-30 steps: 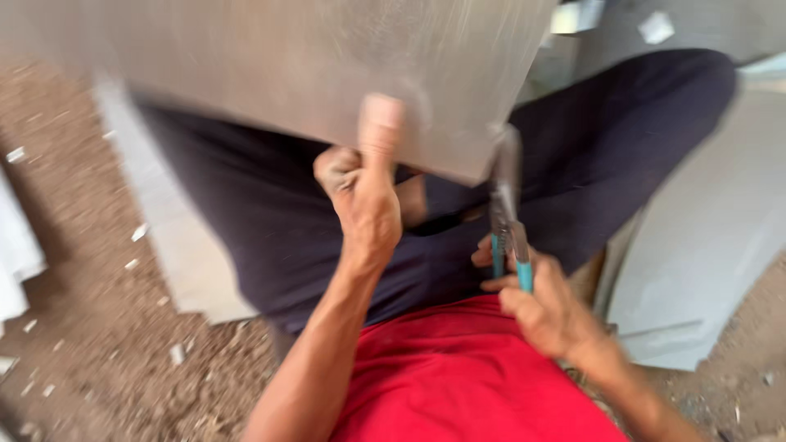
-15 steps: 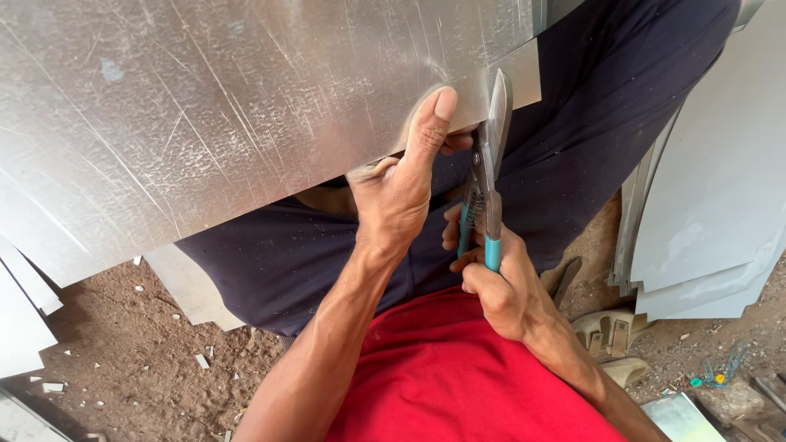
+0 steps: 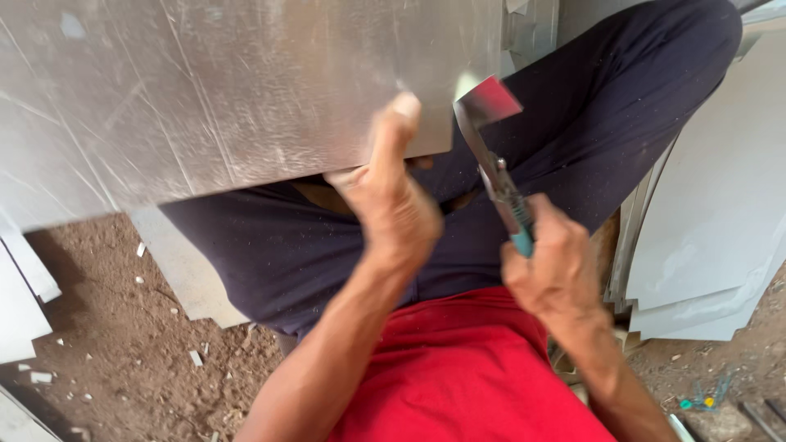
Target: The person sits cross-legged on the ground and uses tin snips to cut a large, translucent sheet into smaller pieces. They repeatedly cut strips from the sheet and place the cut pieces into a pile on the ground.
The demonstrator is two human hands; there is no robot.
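Observation:
A large scratched sheet of grey metal (image 3: 205,90) lies across my lap and fills the upper left. My left hand (image 3: 389,192) grips its near edge, thumb on top and fingers under. My right hand (image 3: 553,266) is closed on the teal handles of tin snips (image 3: 499,176). The snips point up and away to the right of the sheet's corner. A small cut-off piece of metal (image 3: 487,102) sits at the blades, apart from the sheet's edge.
I sit on dirt ground (image 3: 106,352) strewn with small metal scraps. Stacked grey sheets (image 3: 712,237) lean at the right, and more sheet pieces (image 3: 20,303) lie at the left. My legs in dark trousers (image 3: 606,123) stretch under the sheet.
The snips have swung to the right, away from the sheet's edge, and a small cut piece now shows at the blades. The left hand still holds the sheet, which has shifted left.

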